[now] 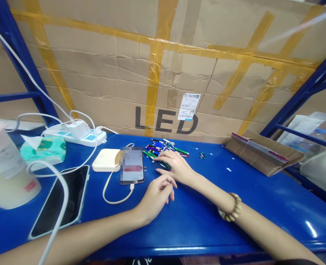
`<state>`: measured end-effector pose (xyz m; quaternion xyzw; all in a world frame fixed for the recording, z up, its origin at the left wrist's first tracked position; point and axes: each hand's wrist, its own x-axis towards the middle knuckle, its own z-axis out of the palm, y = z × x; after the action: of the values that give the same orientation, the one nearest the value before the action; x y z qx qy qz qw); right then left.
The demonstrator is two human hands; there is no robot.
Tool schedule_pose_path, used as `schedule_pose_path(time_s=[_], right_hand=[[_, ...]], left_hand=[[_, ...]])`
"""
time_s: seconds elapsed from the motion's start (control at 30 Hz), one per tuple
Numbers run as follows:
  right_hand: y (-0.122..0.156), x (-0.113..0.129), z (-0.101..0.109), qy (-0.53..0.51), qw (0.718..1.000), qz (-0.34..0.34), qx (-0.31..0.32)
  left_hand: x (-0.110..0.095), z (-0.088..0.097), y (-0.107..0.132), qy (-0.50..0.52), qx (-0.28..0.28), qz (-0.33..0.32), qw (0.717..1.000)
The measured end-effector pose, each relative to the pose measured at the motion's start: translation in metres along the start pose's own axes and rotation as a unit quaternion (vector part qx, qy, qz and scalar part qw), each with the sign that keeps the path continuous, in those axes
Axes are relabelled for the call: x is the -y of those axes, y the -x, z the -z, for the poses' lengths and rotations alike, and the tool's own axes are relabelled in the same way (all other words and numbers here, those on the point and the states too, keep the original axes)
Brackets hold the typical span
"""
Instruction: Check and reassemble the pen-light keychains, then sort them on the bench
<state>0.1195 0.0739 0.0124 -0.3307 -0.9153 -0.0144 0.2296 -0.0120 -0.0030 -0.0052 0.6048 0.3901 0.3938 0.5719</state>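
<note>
My right hand (176, 167) reaches over the near edge of a pile of slim, shiny pen-like sticks (154, 148) in blue, purple, green and red. Its fingers are stretched and apart, beside a green carabiner clip (163, 165); whether they touch it I cannot tell. Just nearer to me, my left hand (157, 197) rests with its fingers curled in loosely, and nothing shows in them; its palm is hidden. Left of the pile lies a phone (132, 171) with a lit screen, partly blurred. A white cable joins it to a cream power bank (104, 160).
A second, dark phone (62, 202) lies at left, near a plastic cup (11, 173), a tissue pack (51, 149) and a power strip (82, 134). One small green clip (202, 155) lies right of the pile. Further right stands a brown paper box (262, 152). A large carton (118, 81) closes the back.
</note>
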Motion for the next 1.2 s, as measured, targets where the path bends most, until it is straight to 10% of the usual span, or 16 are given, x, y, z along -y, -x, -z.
schedule_pose_path(time_s=[0.23,0.4,0.57,0.7,1.03,1.2], right_hand=[[-0.03,0.01,-0.033,-0.046,0.998,-0.02,0.034],[-0.029,0.004,-0.019,-0.029,0.998,-0.045,-0.03],[0.002,-0.048,0.034,0.132,0.947,-0.255,-0.147],[0.041,-0.103,0.06,0.184,0.872,-0.44,-0.112],[0.062,-0.128,0.045,0.159,0.879,-0.447,0.051],[0.045,-0.101,0.038,0.226,0.892,-0.391,-0.028]], left_hand=[[0.003,0.001,0.001,0.017,0.005,-0.002,1.0],[0.001,0.002,0.004,0.022,0.007,0.001,1.0],[0.0,0.003,0.005,0.021,0.011,0.001,1.0],[0.001,0.003,0.005,0.016,0.015,-0.004,1.0],[-0.002,0.001,0.005,0.013,0.009,0.006,1.0],[-0.002,0.001,0.005,0.011,0.012,-0.001,1.0]])
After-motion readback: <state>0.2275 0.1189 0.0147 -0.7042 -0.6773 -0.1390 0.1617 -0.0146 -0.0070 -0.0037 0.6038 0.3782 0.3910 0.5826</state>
